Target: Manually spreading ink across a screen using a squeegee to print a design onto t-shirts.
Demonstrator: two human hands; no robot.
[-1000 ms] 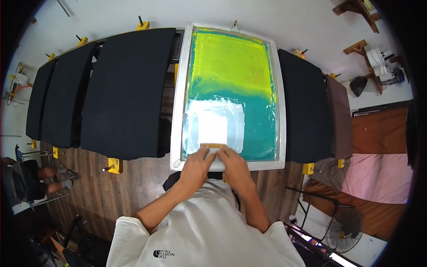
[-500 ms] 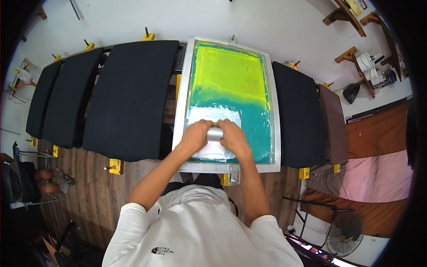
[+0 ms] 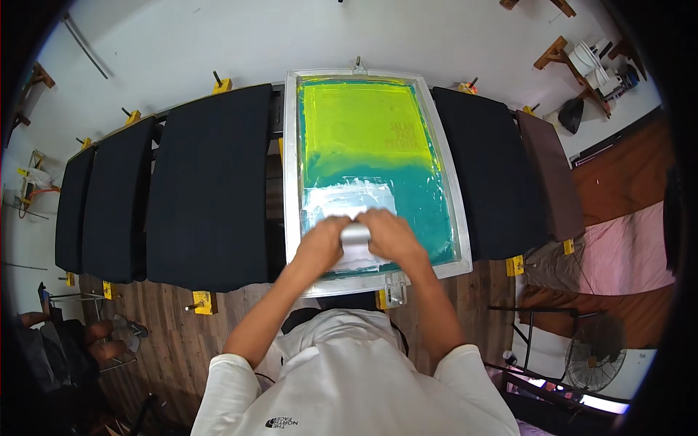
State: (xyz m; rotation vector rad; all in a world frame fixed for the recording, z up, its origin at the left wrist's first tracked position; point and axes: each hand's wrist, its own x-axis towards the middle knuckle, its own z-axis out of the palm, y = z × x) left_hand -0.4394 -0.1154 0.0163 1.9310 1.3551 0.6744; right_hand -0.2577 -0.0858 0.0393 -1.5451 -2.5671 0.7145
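Observation:
My left hand [image 3: 320,248] and my right hand [image 3: 394,235] grip a squeegee [image 3: 355,233] with a silver, rounded handle, one at each end. It stands over a white ink patch [image 3: 349,195] in the near part of a screen-printing frame [image 3: 457,196]. Bright yellow-green covers the far half of the frame's mesh [image 3: 356,116]; the near half is teal. Faint lettering shows in the yellow-green part. My hands hide the squeegee's ends, and its blade edge is out of sight.
Black-covered boards [image 3: 209,189] line up left of the frame, another black board [image 3: 491,174] and a brown one [image 3: 550,174] to its right. Yellow clamps [image 3: 206,303] stick out from the board ends. A fan [image 3: 595,352] stands at lower right; a seated person [image 3: 80,338] is at far left.
My hands and the squeegee have drawn slightly nearer the frame's front edge. The whole view has shifted and tilted a little. Both hands keep their hold.

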